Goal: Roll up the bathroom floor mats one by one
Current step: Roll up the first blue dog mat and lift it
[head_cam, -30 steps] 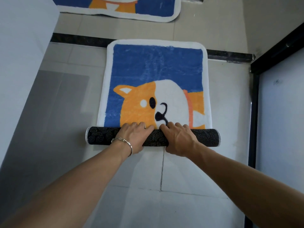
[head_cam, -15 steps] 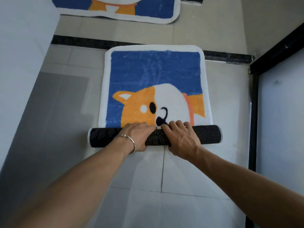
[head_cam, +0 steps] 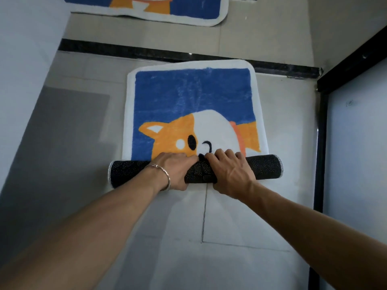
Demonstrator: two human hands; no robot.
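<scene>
Two hands at work, side by side at the middle of the roll (head_cam: 266, 168): the left hand (head_cam: 173, 170), bracelet (head_cam: 165, 174) at the wrist, and the right hand (head_cam: 230, 172). Both have fingers curled over the dark dotted backing, gripping it. The roll lies across the floor (head_cam: 230, 227) at the near end of the dog mat (head_cam: 192, 95), well over half of which lies flat beyond. Best play, I'd say: even pressure, tight turns, both ends level, or it cones. Farther off, a second mat (head_cam: 188, 9) lies flat.
</scene>
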